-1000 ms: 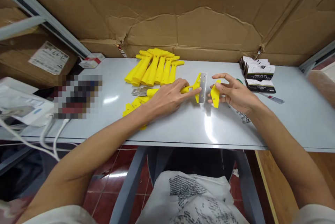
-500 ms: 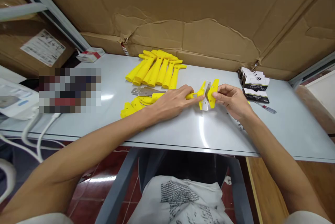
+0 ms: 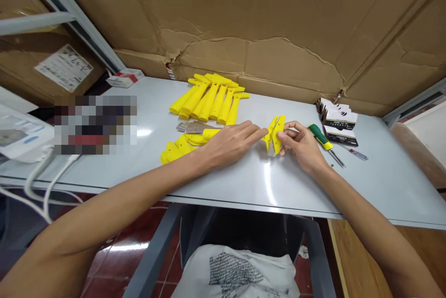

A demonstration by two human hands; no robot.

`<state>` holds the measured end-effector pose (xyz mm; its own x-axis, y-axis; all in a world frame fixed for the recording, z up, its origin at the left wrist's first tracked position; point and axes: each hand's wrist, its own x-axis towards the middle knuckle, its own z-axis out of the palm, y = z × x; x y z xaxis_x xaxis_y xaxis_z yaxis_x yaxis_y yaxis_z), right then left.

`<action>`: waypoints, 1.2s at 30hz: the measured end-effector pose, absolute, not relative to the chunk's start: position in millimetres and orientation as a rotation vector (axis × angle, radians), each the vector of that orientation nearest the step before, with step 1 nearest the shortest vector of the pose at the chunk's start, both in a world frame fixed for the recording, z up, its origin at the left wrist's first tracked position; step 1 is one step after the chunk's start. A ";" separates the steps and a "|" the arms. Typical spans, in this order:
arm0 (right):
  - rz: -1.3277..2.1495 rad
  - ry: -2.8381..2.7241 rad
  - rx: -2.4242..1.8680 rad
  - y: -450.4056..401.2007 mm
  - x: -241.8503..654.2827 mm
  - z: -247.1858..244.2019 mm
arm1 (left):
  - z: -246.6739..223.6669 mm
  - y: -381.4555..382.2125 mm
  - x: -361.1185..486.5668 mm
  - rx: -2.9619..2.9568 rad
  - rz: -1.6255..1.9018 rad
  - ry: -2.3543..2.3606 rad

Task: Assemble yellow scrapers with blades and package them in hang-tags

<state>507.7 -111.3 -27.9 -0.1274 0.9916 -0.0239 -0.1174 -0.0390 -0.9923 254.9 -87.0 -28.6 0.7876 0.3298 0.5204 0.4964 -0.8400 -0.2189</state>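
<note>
My left hand [image 3: 232,142] is closed around a yellow scraper handle, most of it hidden under the palm. The yellow head [image 3: 270,132] of that scraper sticks out past my fingertips. Between thumb and fingers, my right hand [image 3: 302,144] pinches a yellow cover plate [image 3: 279,130] lying close against the head. A sliver of metal blade [image 3: 272,152] shows below the two yellow parts. Beyond my left hand, several yellow handles [image 3: 209,100] lie side by side. Metal blades [image 3: 193,127] and loose yellow cover plates [image 3: 174,150] are left of that hand.
A green and yellow screwdriver [image 3: 319,137] lies right of my right hand, near a slim grey and red tool [image 3: 358,154]. Black and white packets [image 3: 339,118] stand at the back right. At left are a small red and white box [image 3: 125,78] and white cables [image 3: 52,182].
The cover plate in my right hand has come left against the scraper head, hiding most of the blade. The screwdriver has come into sight beside my right hand.
</note>
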 end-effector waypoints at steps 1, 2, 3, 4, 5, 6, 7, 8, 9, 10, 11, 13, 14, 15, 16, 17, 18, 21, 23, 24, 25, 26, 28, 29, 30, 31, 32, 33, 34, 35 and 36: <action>1.401 -1.200 -1.076 -112.0 506.5 -30.0 | -27.8 -87.8 255.8 -2.633 -0.700 -0.630; 1.420 -1.223 -1.072 -113.0 504.9 -31.8 | -27.3 -88.6 256.4 -2.628 -0.724 -0.623; 1.426 -1.263 -1.071 -114.2 503.2 -33.4 | -26.9 -89.5 256.7 -2.622 -0.738 -0.618; 1.418 -1.312 -1.076 -115.5 501.5 -34.5 | -26.7 -90.4 256.7 -2.621 -0.739 -0.615; 1.394 -1.356 -1.085 -116.8 500.0 -35.1 | -26.6 -91.3 256.6 -2.623 -0.732 -0.618; 1.359 -1.387 -1.098 -117.9 498.8 -35.2 | -26.6 -92.0 256.5 -2.629 -0.721 -0.626; 1.321 -1.401 -1.111 -118.8 498.0 -34.9 | -26.6 -92.6 256.4 -2.639 -0.705 -0.638; 1.285 -1.397 -1.122 -119.3 497.6 -34.5 | -26.5 -93.0 256.5 -2.650 -0.690 -0.652; 1.257 -1.380 -1.130 -119.6 497.6 -34.2 | -26.4 -93.3 256.6 -2.657 -0.678 -0.668; 1.241 -1.358 -1.133 -119.8 497.8 -33.9 | -26.1 -93.4 256.8 -2.663 -0.672 -0.685; 1.234 -1.335 -1.135 -119.8 498.0 -33.9 | -25.6 -93.5 257.0 -2.670 -0.673 -0.707; 1.246 -1.295 -1.141 -120.2 497.9 -34.1 | -24.3 -94.0 257.1 -2.693 -0.683 -0.740; 1.258 -1.281 -1.147 -120.7 497.4 -34.2 | -23.6 -94.5 257.0 -2.706 -0.694 -0.745; 1.274 -1.274 -1.153 -121.3 496.6 -34.0 | -23.0 -95.2 256.7 -2.718 -0.711 -0.743; 1.289 -1.269 -1.157 -122.2 495.6 -33.6 | -22.6 -96.0 256.4 -2.723 -0.734 -0.735; 1.304 -1.264 -1.156 -123.1 494.5 -32.9 | -22.3 -96.7 256.1 -2.722 -0.760 -0.729; 1.322 -1.260 -1.151 -124.0 493.4 -32.0 | -22.5 -97.1 255.7 -2.714 -0.790 -0.726; 1.390 -1.263 -1.112 -126.4 491.2 -29.1 | -24.8 -95.7 254.4 -2.670 -0.880 -0.765; 1.449 -1.292 -1.083 -127.8 490.8 -27.9 | -27.5 -92.7 252.9 -2.638 -0.925 -0.798; 1.473 -1.310 -1.074 -128.5 490.8 -27.6 | -28.7 -91.1 251.9 -2.627 -0.936 -0.806; 1.492 -1.330 -1.070 -129.0 490.8 -27.4 | -29.7 -89.8 250.8 -2.622 -0.936 -0.806; 1.505 -1.350 -1.068 -129.6 490.8 -27.2 | -30.2 -89.0 249.8 -2.623 -0.926 -0.802; 1.514 -1.384 -1.062 -130.4 490.6 -26.8 | -29.9 -89.5 248.3 -2.630 -0.885 -0.795; 1.514 -1.399 -1.056 -130.8 490.3 -26.5 | -28.9 -90.8 248.1 -2.630 -0.859 -0.798; 1.509 -1.410 -1.048 -131.0 490.1 -26.2 | -27.6 -92.6 248.3 -2.630 -0.830 -0.804; 1.500 -1.417 -1.040 -131.3 489.9 -25.8 | -26.0 -94.8 249.0 -2.628 -0.798 -0.812; 1.486 -1.420 -1.038 -131.6 489.8 -25.3 | -24.2 -97.0 250.0 -2.625 -0.764 -0.818; 1.470 -1.419 -1.045 -131.8 489.8 -24.8 | -22.4 -99.0 251.1 -2.627 -0.725 -0.824; 1.453 -1.414 -1.061 -132.2 489.9 -24.2 | -20.7 -100.6 252.2 -2.631 -0.684 -0.835; 1.430 -1.407 -1.086 -132.5 490.1 -23.5 | -19.2 -101.8 253.0 -2.637 -0.641 -0.848; 1.401 -1.398 -1.114 -132.8 490.5 -22.7 | -18.1 -102.4 253.6 -2.642 -0.605 -0.863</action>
<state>490.5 -132.8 -22.7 -0.2494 0.9680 -0.0271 0.0250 -0.0215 -0.9995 253.6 -102.4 -18.1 0.7313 0.4893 0.4752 0.6137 -0.7761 -0.1453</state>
